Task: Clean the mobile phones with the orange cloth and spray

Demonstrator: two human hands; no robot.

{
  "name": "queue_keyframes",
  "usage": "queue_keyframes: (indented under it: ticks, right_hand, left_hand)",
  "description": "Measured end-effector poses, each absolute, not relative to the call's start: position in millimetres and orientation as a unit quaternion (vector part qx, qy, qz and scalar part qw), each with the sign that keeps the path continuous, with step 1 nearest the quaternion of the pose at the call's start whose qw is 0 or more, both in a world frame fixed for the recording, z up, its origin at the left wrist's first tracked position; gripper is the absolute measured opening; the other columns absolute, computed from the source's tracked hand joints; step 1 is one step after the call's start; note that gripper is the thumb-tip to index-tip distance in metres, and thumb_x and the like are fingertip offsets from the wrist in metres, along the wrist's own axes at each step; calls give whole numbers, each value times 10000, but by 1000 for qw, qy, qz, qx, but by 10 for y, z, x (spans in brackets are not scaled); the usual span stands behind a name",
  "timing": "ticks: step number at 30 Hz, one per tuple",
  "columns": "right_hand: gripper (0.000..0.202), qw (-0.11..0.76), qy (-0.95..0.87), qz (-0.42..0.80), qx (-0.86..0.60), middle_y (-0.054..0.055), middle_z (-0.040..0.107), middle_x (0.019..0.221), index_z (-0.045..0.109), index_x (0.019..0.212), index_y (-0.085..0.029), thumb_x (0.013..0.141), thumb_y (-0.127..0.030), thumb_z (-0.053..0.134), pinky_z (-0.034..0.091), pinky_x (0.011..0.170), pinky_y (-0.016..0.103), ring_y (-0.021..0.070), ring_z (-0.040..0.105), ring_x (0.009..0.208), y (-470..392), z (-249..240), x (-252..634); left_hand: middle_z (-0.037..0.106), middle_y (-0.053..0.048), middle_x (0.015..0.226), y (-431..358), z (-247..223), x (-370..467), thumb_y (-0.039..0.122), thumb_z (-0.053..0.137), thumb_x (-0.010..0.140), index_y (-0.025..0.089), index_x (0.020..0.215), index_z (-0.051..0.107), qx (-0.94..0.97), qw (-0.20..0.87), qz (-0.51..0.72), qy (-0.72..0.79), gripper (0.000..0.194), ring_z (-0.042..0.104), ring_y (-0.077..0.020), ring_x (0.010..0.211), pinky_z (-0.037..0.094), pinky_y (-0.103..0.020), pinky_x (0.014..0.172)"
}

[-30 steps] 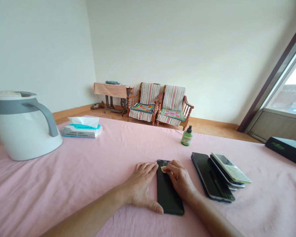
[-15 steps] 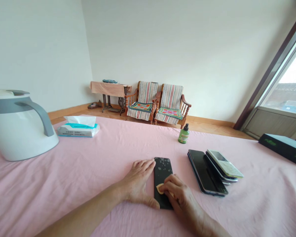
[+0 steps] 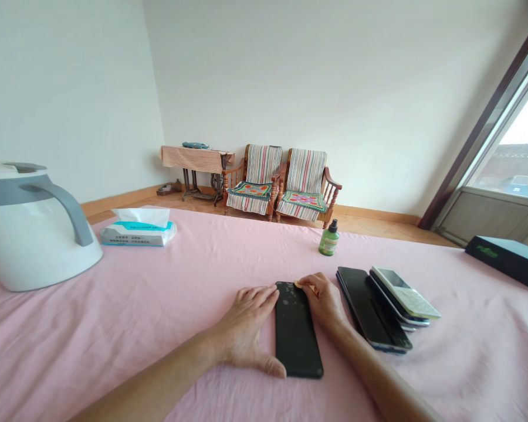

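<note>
A black smartphone (image 3: 297, 340) lies flat on the pink cloth, with whitish wet spots near its far end. My left hand (image 3: 246, 328) rests along its left side, fingers and thumb spread and touching the edge. Pinched in the fingers of my right hand (image 3: 323, 299) is a small yellowish wiping pad (image 3: 297, 284), mostly hidden, at the phone's far right corner. To the right lie a dark phone (image 3: 372, 308) stacked on another and a white keypad phone (image 3: 405, 293) on top of several more. Beyond them stands a green spray bottle (image 3: 328, 240).
A pink cloth (image 3: 167, 340) covers the surface. At the left stand a white and grey jug (image 3: 39, 234) and a tissue pack (image 3: 136, 230). A black box (image 3: 506, 261) sits at the far right. Two wooden chairs (image 3: 301, 187) and a cloth-covered sewing table (image 3: 193, 158) are against the wall.
My right hand has slid the pad from the phone's lower middle up to its far right corner, uncovering the near part of the screen. My left hand has stayed at the left edge.
</note>
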State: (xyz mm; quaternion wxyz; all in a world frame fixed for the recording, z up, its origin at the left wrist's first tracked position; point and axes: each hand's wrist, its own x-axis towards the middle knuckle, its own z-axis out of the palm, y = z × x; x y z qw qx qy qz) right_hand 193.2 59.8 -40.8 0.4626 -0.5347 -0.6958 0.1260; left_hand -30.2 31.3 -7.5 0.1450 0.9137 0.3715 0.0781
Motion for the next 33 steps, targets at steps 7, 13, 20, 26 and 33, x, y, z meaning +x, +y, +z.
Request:
queue_keyframes:
  ticks: [7,13,20,26,33]
  right_hand:
    - [209,430,-743,152,-490,35,607,774,694,789,-196,857,-197,496,465,674,266,158,600,727,331,-401,1974]
    - [247,409,-757,170,-480,41,578,804,679,833,-199,909,-222,445,448,669,263,157,576,752,-69,-367,1954]
    - [285,389,-763,188,-480,49,554,821,645,817,-198,938,-256,393,438,665,265,159,554,768,-409,-408,1949]
    - [287,389,-769,184,-472,40,553,803,649,816,-208,940,-243,393,420,641,250,145,550,734,-556,-390,1943]
    - [248,359,-776,232,-464,37,580,803,679,813,-213,914,-239,454,411,579,228,132,571,694,-555,-293,1991]
  left_hand:
    - [196,-173,1516,291,-29,-292,843,556,530,136,1453,230,911,152,72,377,1207,197,-382,1364,157,-527,1105]
    - [175,-167,1522,292,-39,-295,833,556,547,141,1454,223,914,148,78,370,1189,202,-372,1364,163,-541,1095]
    - [182,-175,1519,299,-35,-292,839,550,544,135,1453,222,915,143,79,368,1196,207,-371,1363,170,-538,1093]
    - [206,-176,1512,280,-14,-295,844,552,531,153,1443,259,912,148,89,371,1181,210,-385,1361,167,-534,1093]
    - [194,-181,1514,295,-37,-298,829,563,539,125,1441,261,914,144,82,370,1183,202,-381,1363,167,-537,1095]
